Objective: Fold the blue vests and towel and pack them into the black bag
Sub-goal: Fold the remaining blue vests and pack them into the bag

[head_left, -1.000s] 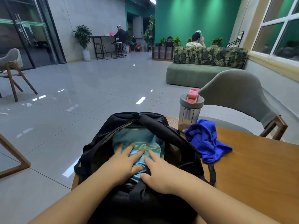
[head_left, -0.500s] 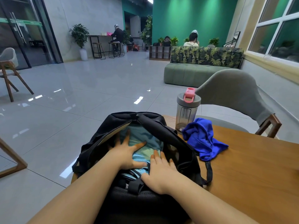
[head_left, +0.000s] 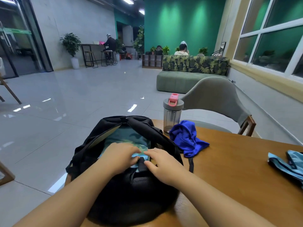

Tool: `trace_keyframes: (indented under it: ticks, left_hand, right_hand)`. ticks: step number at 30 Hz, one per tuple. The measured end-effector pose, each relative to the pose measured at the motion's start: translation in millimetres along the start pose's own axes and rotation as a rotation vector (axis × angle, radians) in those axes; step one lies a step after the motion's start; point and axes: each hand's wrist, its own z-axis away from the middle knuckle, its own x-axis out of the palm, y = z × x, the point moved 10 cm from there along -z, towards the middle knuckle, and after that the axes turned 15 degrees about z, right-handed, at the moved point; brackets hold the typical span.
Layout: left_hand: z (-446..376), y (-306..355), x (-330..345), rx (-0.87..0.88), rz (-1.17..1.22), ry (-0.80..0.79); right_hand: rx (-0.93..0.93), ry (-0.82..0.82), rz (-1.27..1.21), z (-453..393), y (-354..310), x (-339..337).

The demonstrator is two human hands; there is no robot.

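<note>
1. Bag (head_left: 114, 190) sits at the near left corner of the wooden table (head_left: 237, 169), black, top gaping toward me.
2. Inside it I see a light blue cloth (head_left: 129, 140), folded, filling the opening; can't tell vest or towel.
3. Left hand (head_left: 119, 158) lies on the cloth at the near edge of the opening, fingers bent down onto the fabric. Whether it pinches or just presses, can't tell.
4. Right hand (head_left: 162, 166) is just beside the left, fingers stretched flat over the cloth and the bag's rim, thumb by the black strap btwn both hands.
5. Dark blue vest (head_left: 186, 140) lies crumpled on the table, touching the bag's right side.
6. Bottle (head_left: 173, 113) w/ grey lid and pink spout stands just behind that vest.
7. Another light blue garment (head_left: 288, 164) lies at the table's right edge, well apart from the bag, partly cut off.
8. Grey chair (head_left: 214, 99) stands at the table's far side.
</note>
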Motion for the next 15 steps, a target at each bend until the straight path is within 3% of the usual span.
trace_keyframes:
  ticks: [5, 12, 15]
  left_hand:
    - [10, 54, -19, 0.221, 0.137, 0.208]
    - [25, 140, -21, 0.543, 0.153, 0.464]
    - [23, 168, -1, 0.578, 0.162, 0.501]
  right_hand:
    - [0.026, 0.191, -0.048, 28, 24, -22]
    - [0.12, 0.439, -0.055, 89, 75, -42]
    - [0.238, 0.495, -0.081, 120, 107, -39]
